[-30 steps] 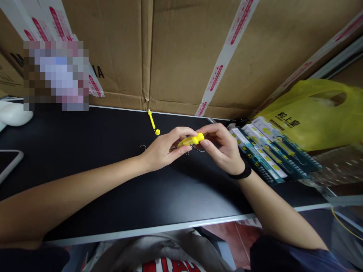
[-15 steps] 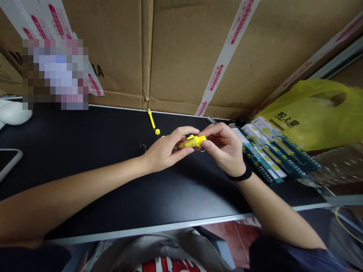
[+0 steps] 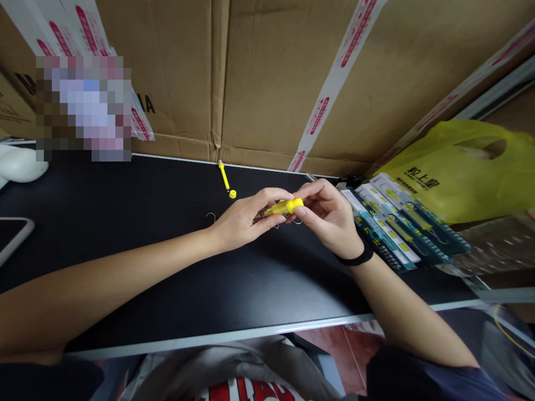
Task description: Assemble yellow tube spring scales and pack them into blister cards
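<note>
A clear tube with yellow inside, a spring scale [image 3: 278,208] like those pictured on the boxes, is held between my hands above the desk. My left hand [image 3: 240,220] wraps its fingers and thumb round the clear body. At the right end, my right hand [image 3: 330,214] pinches the yellow cap [image 3: 296,204] between thumb and index finger. Thin metal hooks show under my fingers; what they join is hidden. Beyond my left hand lie a yellow rod [image 3: 224,176] with a metal tip and a small yellow ring [image 3: 233,194]. A wire hook [image 3: 211,215] sticks out behind my left wrist.
Several printed boxes [image 3: 397,223] lie at the right, beside a yellow plastic bag [image 3: 463,172]. Large cardboard [image 3: 267,83] stands along the back edge of the black desk [image 3: 234,289]. At the left are a phone [image 3: 14,239] and a white rounded object [image 3: 20,163].
The yellow cap has turned slightly and the tube is a little more level in my fingers. Both hands keep the same grip in nearly the same place.
</note>
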### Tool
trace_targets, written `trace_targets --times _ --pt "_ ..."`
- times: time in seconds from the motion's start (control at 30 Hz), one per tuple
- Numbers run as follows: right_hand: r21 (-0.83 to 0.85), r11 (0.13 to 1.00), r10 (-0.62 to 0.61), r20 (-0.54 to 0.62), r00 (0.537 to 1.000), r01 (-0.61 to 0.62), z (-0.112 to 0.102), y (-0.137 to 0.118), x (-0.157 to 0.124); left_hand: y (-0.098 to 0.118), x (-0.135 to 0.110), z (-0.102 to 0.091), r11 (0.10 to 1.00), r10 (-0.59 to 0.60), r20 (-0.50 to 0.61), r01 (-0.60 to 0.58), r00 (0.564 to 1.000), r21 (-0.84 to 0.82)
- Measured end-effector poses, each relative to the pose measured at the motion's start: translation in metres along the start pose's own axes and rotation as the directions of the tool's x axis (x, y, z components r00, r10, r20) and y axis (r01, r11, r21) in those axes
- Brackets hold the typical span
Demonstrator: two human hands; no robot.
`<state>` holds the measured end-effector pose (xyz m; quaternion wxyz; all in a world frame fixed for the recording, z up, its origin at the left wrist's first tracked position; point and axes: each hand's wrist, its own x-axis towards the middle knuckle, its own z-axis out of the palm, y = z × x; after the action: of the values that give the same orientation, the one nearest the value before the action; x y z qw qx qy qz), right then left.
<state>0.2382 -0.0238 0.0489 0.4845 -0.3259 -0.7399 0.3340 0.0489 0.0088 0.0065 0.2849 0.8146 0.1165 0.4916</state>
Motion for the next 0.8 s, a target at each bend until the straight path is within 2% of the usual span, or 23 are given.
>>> trace_targets --times 0.13,0.37,0.5,0.63,0.73,0.8 --pt "0.005 1.000 -0.017 0.064 0.998 0.017 -0.0060 0.0008 0.0019 -0.0011 -0.0004 0.0006 0.999 0.039 -0.021 -0.039 0.999 0.014" --pt "-0.079 0.996 -0.048 0.024 0.999 0.050 -0.0025 0.0004 -0.0010 -0.0010 -0.0021 0.0022 0.994 0.026 -0.006 -0.025 1.000 0.105" --pt "-0.145 0.989 -0.026 0.083 0.996 0.038 -0.0072 -0.0008 -0.0005 0.0003 -0.0023 0.0029 0.992 0.013 -0.004 -0.013 1.000 0.128" --pt "-0.234 0.969 -0.057 0.105 0.993 0.080 -0.0113 0.0024 -0.0002 0.0007 -0.0012 0.0028 0.984 0.062 0.012 -0.063 0.998 0.164" --pt "-0.365 0.920 -0.116 0.093 0.989 0.142 -0.0080 0.0035 -0.0002 0.0016 0.0000 0.0023 0.978 0.099 0.025 -0.102 0.995 0.184" --pt "-0.493 0.847 -0.167 0.108 0.980 0.199 -0.0043 0.0029 -0.0005 0.0028 0.0004 0.0022 0.971 0.115 0.031 -0.119 0.993 0.208"
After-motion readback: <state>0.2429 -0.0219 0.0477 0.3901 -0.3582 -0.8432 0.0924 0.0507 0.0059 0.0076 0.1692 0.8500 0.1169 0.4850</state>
